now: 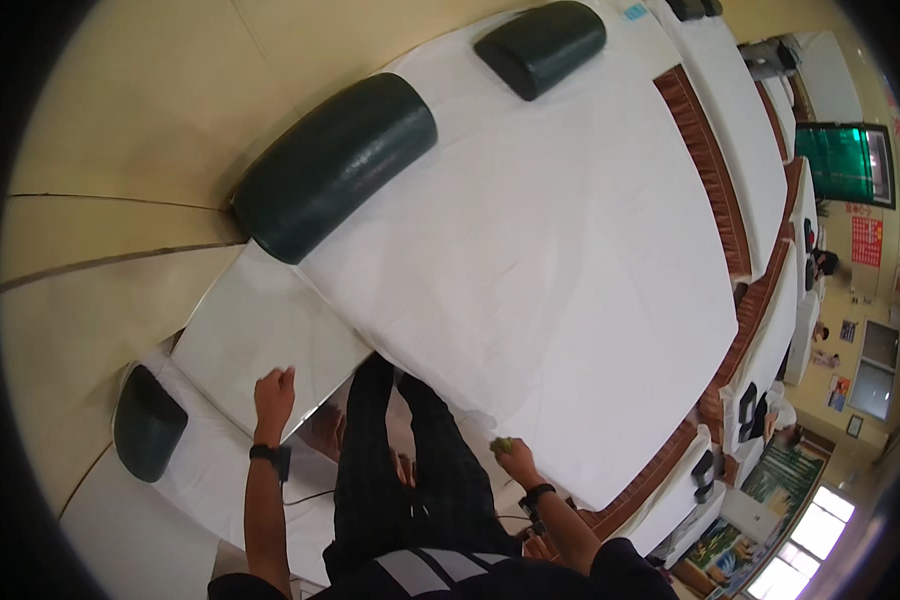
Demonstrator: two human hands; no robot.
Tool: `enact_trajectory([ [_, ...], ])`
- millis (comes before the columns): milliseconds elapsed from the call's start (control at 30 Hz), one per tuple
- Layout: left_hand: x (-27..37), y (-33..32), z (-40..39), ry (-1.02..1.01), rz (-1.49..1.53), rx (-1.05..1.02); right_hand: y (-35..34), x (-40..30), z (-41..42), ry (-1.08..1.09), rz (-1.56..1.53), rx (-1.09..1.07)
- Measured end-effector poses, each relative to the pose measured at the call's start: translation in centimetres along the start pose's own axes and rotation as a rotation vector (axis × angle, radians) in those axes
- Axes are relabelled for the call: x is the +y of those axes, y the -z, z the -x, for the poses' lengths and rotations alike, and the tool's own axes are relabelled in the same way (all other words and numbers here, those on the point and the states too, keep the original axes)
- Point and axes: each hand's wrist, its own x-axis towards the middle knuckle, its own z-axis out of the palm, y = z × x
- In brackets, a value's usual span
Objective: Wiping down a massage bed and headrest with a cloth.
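My right hand (pixel 521 466) is closed around a crumpled green cloth (pixel 502 445), at the near edge of a bed with a white sheet (pixel 555 262). A wrinkled fold of the sheet lies just beyond the cloth. My left hand (pixel 274 401) is loosely curled above a pale, glossy side table (pixel 270 322) with a metal-edged front. I see nothing in its fingers. A large dark green bolster (pixel 337 165) rests at the bed's head, against the wall, and a second bolster (pixel 544 49) lies farther along.
A bed with a small dark bolster (pixel 150 424) stands on my left, beyond the side table. A pleated brown bed skirt (pixel 705 172) edges the neighbouring bed. More white-sheeted beds line the right side, where a person (pixel 776 412) and others appear. A yellowish wall (pixel 157 97) borders the bed heads.
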Motion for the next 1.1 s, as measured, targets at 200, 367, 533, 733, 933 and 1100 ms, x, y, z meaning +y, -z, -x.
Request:
enact_trajectory([
  [200, -12.9, 5.0, 18.7, 0.143, -0.318, -0.032, -3.2, 10.3, 14.2, -0.375, 0.090, 0.143],
  [367, -19.6, 15.9, 32.3, 0.298, -0.635, 0.186, -4.4, 18.0, 27.3, -0.446, 0.154, -0.031],
  [533, -18.3, 30.5, 37.5, 0.198, -0.829, 0.502, -1.6, 22.4, 36.8, -0.446, 0.328, -0.026],
  [733, -5.1, 40.7, 28.2, -0.352, -0.840, 0.761, 3.2, 34.3, 43.4, -0.782, 0.400, 0.282],
  [933, 10.3, 39.3, 13.3, -0.894, -0.737, 0.810, 20.8, 41.5, 41.0, -0.792, 0.508, 0.568],
  [1100, 26.3, 35.5, 3.3, -1.278, -0.545, 0.919, 39.7, 30.3, 26.6, -0.350, 0.123, 0.935],
])
